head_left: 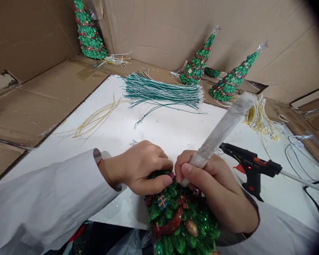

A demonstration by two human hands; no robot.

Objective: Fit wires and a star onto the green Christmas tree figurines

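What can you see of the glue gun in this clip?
The glue gun has a black, plastic-looking body, a red-orange trigger, an orange inset and a small glowing red light. A pale rod extends from its rear. It is on the white work surface, nozzle towards the far left, handle towards the wearer. Nothing holds it; whether the nearby right sleeve touches it is unclear.

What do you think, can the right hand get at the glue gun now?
Probably yes: the glue gun lies just beside the right hand, with nothing seen between. But its fingers grip the wrapped rod, which likely must be released first.
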